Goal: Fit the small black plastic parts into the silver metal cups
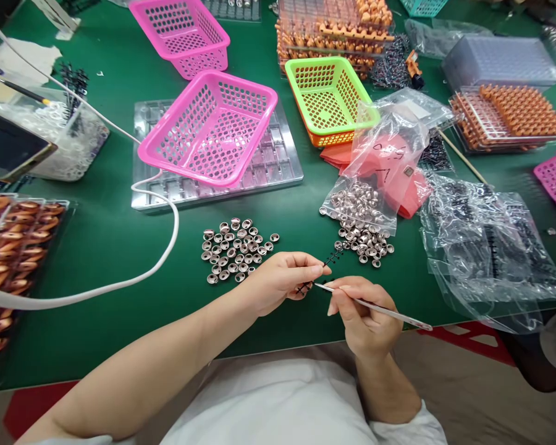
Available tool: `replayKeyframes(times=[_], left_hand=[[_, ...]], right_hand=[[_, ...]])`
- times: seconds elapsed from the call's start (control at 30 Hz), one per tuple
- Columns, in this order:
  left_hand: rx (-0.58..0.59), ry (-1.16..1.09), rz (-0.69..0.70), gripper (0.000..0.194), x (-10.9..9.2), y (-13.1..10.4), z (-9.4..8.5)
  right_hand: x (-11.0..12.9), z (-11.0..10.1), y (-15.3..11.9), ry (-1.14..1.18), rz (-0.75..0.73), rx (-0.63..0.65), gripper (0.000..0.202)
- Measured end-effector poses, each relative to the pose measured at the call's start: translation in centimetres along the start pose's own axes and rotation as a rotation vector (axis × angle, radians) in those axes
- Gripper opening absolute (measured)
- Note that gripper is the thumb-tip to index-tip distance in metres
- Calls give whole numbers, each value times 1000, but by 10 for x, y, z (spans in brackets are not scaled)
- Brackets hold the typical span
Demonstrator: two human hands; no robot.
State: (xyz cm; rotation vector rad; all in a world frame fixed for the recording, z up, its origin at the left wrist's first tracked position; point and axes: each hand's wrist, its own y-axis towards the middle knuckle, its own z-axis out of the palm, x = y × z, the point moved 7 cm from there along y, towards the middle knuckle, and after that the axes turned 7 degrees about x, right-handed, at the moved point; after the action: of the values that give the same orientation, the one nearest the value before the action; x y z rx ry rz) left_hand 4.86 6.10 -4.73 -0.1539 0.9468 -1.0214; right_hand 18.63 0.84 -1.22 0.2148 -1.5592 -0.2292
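My left hand [287, 278] is closed, pinching a thin black plastic sprue [335, 254] with small side branches between thumb and fingers. In my right hand [368, 312] is a pair of slim metal tweezers [393, 313], held like a pen. Their tip meets the sprue near my left fingertips; whether it grips a piece is too small to tell. Left of my hands lies a loose group of small round metal cups [231, 250]. Behind my right hand, a pile of similar metal cups [368, 244] spills from a clear plastic bag [389, 136].
A pink basket [208, 127] sits on a clear moulded tray [285, 167]. Beyond stands a green basket [332, 96]. Bagged black parts [486, 241] lie at right, trays of orange parts [18, 253] at left. A white cable [167, 247] crosses the green table [106, 235].
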Motion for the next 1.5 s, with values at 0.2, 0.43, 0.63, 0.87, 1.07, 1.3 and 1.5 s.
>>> replayKeyframes(times=[0.2, 0.43, 0.63, 0.87, 1.07, 1.3, 1.5], left_hand=[[96, -89, -37, 36, 2, -2, 6], [147, -59, -26, 36, 2, -3, 10], [103, 25, 40, 39, -1, -5, 9], [71, 103, 71, 40, -2, -4, 8], [86, 73, 123, 37, -5, -2, 9], [40, 61, 149, 39, -3, 1, 2], [9, 58, 141, 42, -3, 5, -1]], right_hand=[[-2, -1, 3, 100, 50, -25, 21], [-10, -2, 8, 258, 135, -6, 8], [-13, -2, 10, 325, 174, 3, 8], [-14, 0, 11, 359, 188, 17, 6], [-14, -5, 10, 322, 187, -52, 7], [-13, -9, 11, 259, 195, -113, 8], [-14, -10, 12, 249, 210, -145, 8]])
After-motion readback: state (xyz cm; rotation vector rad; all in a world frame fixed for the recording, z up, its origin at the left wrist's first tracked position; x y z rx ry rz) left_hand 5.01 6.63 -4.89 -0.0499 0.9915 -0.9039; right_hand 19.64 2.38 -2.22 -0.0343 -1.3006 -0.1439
